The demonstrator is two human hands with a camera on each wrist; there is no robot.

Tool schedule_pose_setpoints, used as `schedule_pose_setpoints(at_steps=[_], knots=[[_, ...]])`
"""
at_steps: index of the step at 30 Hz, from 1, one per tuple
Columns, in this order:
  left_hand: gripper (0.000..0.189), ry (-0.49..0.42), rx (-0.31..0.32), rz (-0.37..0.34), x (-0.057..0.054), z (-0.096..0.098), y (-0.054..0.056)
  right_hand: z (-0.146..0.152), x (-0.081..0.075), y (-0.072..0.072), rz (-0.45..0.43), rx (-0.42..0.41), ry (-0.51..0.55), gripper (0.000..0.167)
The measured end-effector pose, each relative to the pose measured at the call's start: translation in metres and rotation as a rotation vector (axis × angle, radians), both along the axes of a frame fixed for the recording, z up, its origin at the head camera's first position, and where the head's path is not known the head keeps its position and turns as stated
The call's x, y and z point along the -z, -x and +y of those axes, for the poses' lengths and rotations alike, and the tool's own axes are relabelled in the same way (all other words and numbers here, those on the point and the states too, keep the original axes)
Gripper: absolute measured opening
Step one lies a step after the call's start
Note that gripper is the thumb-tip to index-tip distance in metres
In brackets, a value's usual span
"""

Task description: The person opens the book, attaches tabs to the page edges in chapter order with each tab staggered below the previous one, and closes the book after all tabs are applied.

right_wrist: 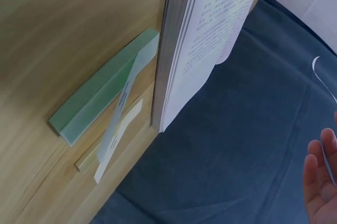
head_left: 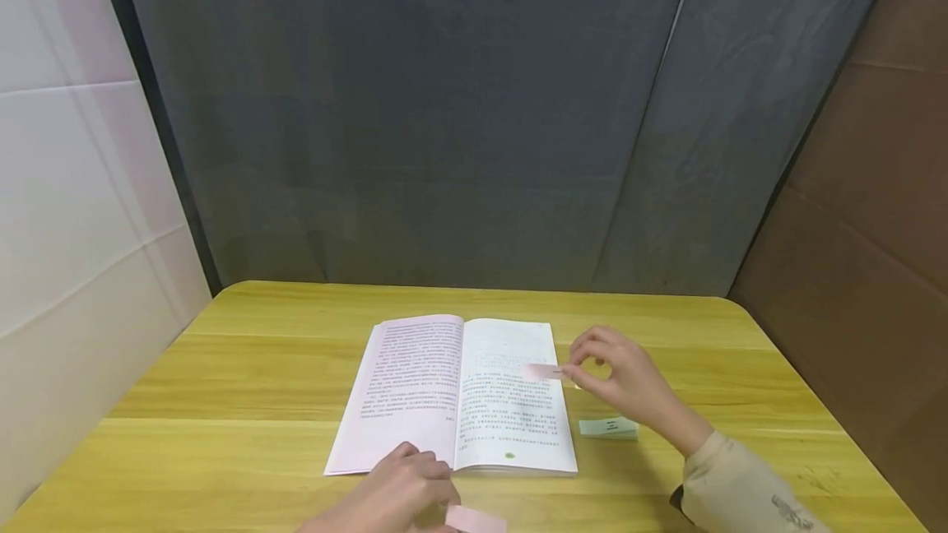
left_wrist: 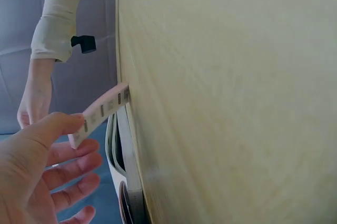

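Note:
An open book [head_left: 415,447] with printed pages lies in the middle of the table. Over its right page, my right hand [head_left: 618,373] pinches one end of a pink sticky note strip [head_left: 544,371] between thumb and forefinger. The strip's free end extends left above the text. Near the table's front edge, my left hand [head_left: 403,488] holds a pink pad of sticky notes [head_left: 476,520]. In the left wrist view the thumb presses this pad [left_wrist: 102,111] against the fingers, and small dark marks run along its side.
A green sticky note pad [head_left: 609,428] lies right of the book, its top sheet lifted. Beside it in the right wrist view is a yellow pad [right_wrist: 116,134], also with a raised sheet. A dark cloth wall [head_left: 444,122] stands behind the wooden table [head_left: 244,368].

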State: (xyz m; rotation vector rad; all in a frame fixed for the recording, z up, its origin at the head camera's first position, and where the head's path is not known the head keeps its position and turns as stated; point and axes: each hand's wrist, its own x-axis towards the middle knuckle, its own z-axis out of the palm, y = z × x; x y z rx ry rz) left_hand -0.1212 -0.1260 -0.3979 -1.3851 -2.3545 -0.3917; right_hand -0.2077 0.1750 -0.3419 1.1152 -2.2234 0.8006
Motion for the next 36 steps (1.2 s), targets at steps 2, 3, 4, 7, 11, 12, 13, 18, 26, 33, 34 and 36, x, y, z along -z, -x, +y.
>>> schedule_pose_setpoints(at_steps=[2,3,4,7,11,12,13,18,26,33,34,36], knots=[[0.029,0.022,-0.004,-0.003,0.002,-0.001,0.000,0.001,0.001,0.002,-0.023,0.017,-0.003,0.015],[0.028,0.032,-0.005,-0.001,0.003,-0.001,0.001,0.002,0.001,0.003,-0.035,0.028,-0.005,0.015],[0.027,0.040,-0.007,-0.002,0.004,-0.001,0.001,0.002,0.002,0.004,-0.046,0.037,-0.007,0.015],[0.019,0.072,-0.022,0.005,0.006,-0.001,0.002,0.004,0.003,0.006,-0.075,0.069,-0.014,0.015],[0.008,0.135,-0.037,-0.011,0.009,-0.002,0.002,0.006,0.005,0.009,-0.095,0.100,-0.024,0.014],[0.008,0.148,-0.039,-0.016,0.010,-0.002,0.002,0.006,0.005,0.010,-0.097,0.102,-0.026,0.014],[0.007,0.160,-0.043,-0.033,0.010,-0.002,0.001,0.007,0.005,0.010,-0.100,0.104,-0.027,0.014],[0.004,0.191,-0.060,-0.057,0.012,-0.002,0.001,0.008,0.005,0.012,-0.143,0.119,-0.036,0.013],[0.011,0.097,-0.048,0.032,0.001,0.006,0.006,0.009,0.003,0.020,-0.261,0.170,-0.028,0.012],[0.017,0.080,-0.087,0.009,-0.027,0.017,0.026,0.011,0.002,0.033,-0.351,0.196,-0.002,0.008],[0.018,0.080,-0.095,-0.005,-0.030,0.019,0.031,0.011,0.002,0.035,-0.366,0.204,-0.003,0.007],[0.020,0.073,-0.110,-0.038,-0.036,0.024,0.039,0.011,0.002,0.039,-0.392,0.217,-0.006,0.007]])
